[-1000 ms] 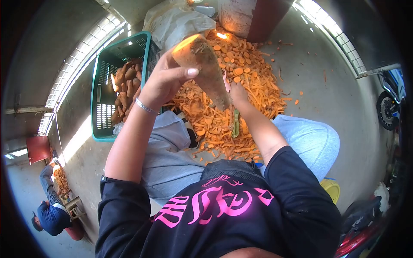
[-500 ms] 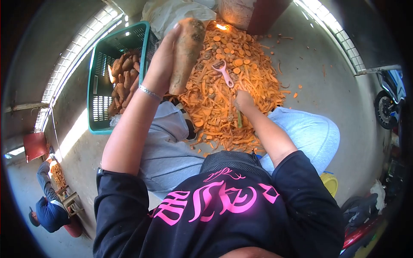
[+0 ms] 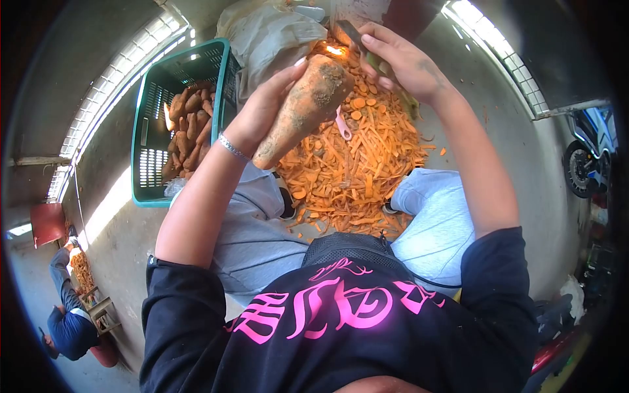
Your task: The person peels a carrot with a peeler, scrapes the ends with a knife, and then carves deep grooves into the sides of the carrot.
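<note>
My left hand [image 3: 265,108] is closed round a large unpeeled carrot [image 3: 303,111]. Its thick end, crusted with dirt, points up and away from me. Just right of that end, my right hand [image 3: 406,62] grips a knife [image 3: 350,31] with a dark blade and a greenish handle. The blade is raised near the carrot's top, apart from it. Below both hands a pink peeler [image 3: 343,124] lies on a heap of orange peelings and cut carrot slices [image 3: 367,154]. The carrot partly hides the peeler.
A green plastic crate [image 3: 136,150] holding several unpeeled carrots stands to my left. White sacking [image 3: 262,33] lies beyond it. At far left a person [image 3: 71,331] sits by another pile of peelings. A motorcycle [image 3: 583,160] stands at the right.
My right hand has picked the knife up off the peelings and raised it beside the carrot's top. The carrot has come slightly lower and to the right, tilting more.
</note>
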`<state>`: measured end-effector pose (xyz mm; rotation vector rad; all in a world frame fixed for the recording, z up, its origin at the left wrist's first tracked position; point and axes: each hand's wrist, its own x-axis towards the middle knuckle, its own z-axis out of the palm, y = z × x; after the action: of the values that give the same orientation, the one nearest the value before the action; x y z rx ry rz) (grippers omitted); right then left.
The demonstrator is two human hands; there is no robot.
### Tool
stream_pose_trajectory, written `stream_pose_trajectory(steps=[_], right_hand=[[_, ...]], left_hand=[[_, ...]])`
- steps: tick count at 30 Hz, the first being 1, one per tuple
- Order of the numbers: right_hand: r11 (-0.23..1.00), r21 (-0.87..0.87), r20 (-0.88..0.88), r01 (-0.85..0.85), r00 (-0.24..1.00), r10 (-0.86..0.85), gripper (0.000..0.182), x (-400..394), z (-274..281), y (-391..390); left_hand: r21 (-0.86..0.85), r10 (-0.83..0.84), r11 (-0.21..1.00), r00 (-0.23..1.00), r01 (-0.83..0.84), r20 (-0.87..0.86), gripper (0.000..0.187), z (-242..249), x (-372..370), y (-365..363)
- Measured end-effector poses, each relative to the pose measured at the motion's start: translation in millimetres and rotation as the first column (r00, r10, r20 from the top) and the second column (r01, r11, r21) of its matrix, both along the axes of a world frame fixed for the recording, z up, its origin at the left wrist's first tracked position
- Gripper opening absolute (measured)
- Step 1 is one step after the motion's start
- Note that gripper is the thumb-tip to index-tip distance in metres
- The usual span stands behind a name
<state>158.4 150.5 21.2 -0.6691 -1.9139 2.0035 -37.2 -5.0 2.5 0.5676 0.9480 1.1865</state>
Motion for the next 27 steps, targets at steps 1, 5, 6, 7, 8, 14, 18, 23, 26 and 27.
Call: stream_pose_trajectory(steps=[1,5,6,7,8,14,18,23,26,27], right_hand=[[0.988,0.156,0.049,0.01,0.999,-0.018,0.027,2.9,15.3,-15.5],[0.779,0.611,0.184,-0.144,0.982,0.037,0.059,13.2,34.6,-49.4],[0.706,0.678,0.25,-0.204,0.967,0.04,0.071,14.8,41.8,-57.2],[0.634,0.733,0.288,-0.249,0.957,0.042,0.077,15.6,39.2,-59.4],[0.55,0.796,0.284,-0.254,0.958,0.031,0.07,17.5,37.0,-61.5],[0.451,0.842,0.33,-0.297,0.944,0.004,0.063,22.1,31.6,-65.9],[0.422,0.859,0.317,-0.29,0.949,0.007,0.061,24.0,19.3,-66.3],[0.477,0.783,0.418,-0.401,0.905,0.075,0.05,23.3,21.2,-68.4],[0.459,0.792,0.424,-0.402,0.904,0.062,0.046,23.5,20.5,-70.8],[0.448,0.804,0.417,-0.392,0.908,0.047,0.045,24.1,20.3,-72.5]], left_hand=[[-0.015,-0.057,0.998,0.998,0.056,-0.027,0.053,-1.6,-2.1,0.1],[-0.077,-0.25,0.967,0.965,0.244,-0.082,0.054,-4.7,-3.0,-0.5],[-0.103,-0.235,0.969,0.968,0.226,-0.085,0.051,0.9,2.0,-3.2],[-0.128,-0.22,0.97,0.972,0.208,-0.087,0.049,6.3,7.2,-5.5],[-0.109,-0.348,0.934,0.934,0.339,-0.074,0.045,1.3,-1.4,-5.6],[-0.077,-0.408,0.912,0.912,0.403,-0.054,0.04,-0.2,-5.1,-8.8],[-0.043,-0.479,0.875,0.853,0.481,-0.204,0.039,-3.1,-7.5,-7.1],[-0.145,-0.472,0.882,0.852,0.449,-0.226,0.038,5.0,-1.8,-7.2],[-0.159,-0.469,0.881,0.864,0.445,-0.183,0.039,8.9,-1.6,-7.2],[-0.149,-0.47,0.881,0.867,0.449,-0.166,0.04,8.7,-2.1,-7.0]])
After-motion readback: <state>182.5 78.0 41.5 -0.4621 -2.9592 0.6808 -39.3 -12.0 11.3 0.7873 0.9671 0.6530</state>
